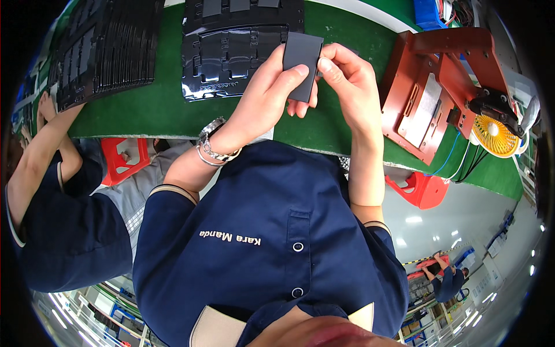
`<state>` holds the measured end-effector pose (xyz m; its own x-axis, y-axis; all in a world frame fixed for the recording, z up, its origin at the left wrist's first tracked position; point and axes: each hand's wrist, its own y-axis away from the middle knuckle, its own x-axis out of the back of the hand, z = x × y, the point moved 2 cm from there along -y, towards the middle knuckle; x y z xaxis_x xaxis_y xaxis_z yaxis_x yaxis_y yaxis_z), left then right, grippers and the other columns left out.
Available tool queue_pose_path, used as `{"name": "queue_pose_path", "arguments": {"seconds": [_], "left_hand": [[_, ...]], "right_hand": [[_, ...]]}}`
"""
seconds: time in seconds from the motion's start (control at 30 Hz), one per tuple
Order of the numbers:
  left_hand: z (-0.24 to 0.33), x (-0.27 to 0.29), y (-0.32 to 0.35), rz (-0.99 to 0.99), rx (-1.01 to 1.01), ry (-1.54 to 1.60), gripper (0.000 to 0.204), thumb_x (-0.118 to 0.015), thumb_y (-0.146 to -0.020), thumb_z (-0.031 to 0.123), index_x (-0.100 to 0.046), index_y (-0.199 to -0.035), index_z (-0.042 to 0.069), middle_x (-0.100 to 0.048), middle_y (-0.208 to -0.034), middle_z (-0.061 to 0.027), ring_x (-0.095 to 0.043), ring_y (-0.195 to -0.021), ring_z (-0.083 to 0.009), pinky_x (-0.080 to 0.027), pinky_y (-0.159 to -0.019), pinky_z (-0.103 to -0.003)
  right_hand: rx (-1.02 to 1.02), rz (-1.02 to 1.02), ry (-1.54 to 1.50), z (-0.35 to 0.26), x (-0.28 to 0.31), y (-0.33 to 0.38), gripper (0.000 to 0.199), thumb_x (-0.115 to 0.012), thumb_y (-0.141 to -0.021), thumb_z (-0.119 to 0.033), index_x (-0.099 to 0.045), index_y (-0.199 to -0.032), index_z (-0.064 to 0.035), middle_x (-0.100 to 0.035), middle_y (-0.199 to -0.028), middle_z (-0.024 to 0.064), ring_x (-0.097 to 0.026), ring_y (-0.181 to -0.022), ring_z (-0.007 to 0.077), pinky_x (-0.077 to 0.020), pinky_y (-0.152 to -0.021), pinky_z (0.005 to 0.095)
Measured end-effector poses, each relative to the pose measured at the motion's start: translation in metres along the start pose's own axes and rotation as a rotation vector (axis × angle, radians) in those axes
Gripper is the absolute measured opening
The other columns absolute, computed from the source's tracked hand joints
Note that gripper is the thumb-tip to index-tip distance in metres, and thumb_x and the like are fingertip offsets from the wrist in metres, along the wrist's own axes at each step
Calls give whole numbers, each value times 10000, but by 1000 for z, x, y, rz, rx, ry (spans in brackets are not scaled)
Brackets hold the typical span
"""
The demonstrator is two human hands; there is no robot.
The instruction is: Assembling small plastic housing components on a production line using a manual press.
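A flat, dark grey rectangular block (303,49) is held up over the green table. My left hand (267,92) is closed around it, with the thumb lying across its face and the fingertips showing below. At the block's right edge, my right hand (354,81) has thumb and index finger pinched together; whatever lies between them is too small or hidden to make out. Just behind my left hand is a shiny black moulded tray (217,55) with shaped pockets, and several dark flat pieces (237,6) sit along its far part.
A tall stack of black trays (124,55) stands at the left, beside a co-worker's arm (43,144). To the right are a red-brown metal fixture (413,40), a small yellow fan (494,136) and cables. A blue bin (426,14) sits at the far right. Red stools (425,191) are below.
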<state>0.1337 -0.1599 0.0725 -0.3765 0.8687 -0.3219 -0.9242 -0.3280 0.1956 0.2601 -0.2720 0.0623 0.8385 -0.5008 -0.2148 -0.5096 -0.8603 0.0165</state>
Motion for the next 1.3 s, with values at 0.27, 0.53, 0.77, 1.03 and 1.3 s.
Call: {"name": "queue_pose_path", "arguments": {"seconds": [0.27,0.53,0.77,1.03,1.3], "left_hand": [[2,-7,7,13,81,115,282,-401,-1082,250,-524,-1179,16,-561,-734,-36,-449,-469,-59,-317,-402,-199],[11,-3,12,173,-5,-82,257,-408,-1088,231,-516,-1201,26,-563,-747,-29,-458,-481,-55,-329,-407,-203],[5,11,16,141,-38,-83,311,-491,-1068,197,-471,-1332,34,-613,-834,-15,-565,-591,-60,-429,-485,-215],[12,86,31,259,1,-510,290,-536,-1029,124,-535,-1295,10,-702,-846,-35,-570,-667,-70,-470,-611,-231],[9,132,38,492,41,-937,570,-634,-1009,262,-465,-1490,7,-698,-714,-27,-591,-583,-108,-492,-606,-294]], "right_hand": [[125,119,1,9,-18,5,169,-655,-1022,-149,-665,-980,15,-653,-867,-9,-587,-797,56,-496,-718,233],[58,61,10,3,-13,4,296,-543,-1082,-236,-680,-994,12,-642,-838,19,-590,-838,97,-491,-796,265],[21,103,234,-5,-6,11,224,-597,-1047,-192,-689,-1010,9,-670,-865,21,-626,-841,98,-500,-817,255],[126,-35,1581,1,49,18,772,-839,-749,-192,-502,-1428,-49,-533,-1445,141,-484,-1352,361,-422,-1107,468],[167,0,1499,-5,49,8,766,-860,-720,-203,-528,-1392,-45,-581,-1393,124,-529,-1300,349,-440,-1082,468]]}}
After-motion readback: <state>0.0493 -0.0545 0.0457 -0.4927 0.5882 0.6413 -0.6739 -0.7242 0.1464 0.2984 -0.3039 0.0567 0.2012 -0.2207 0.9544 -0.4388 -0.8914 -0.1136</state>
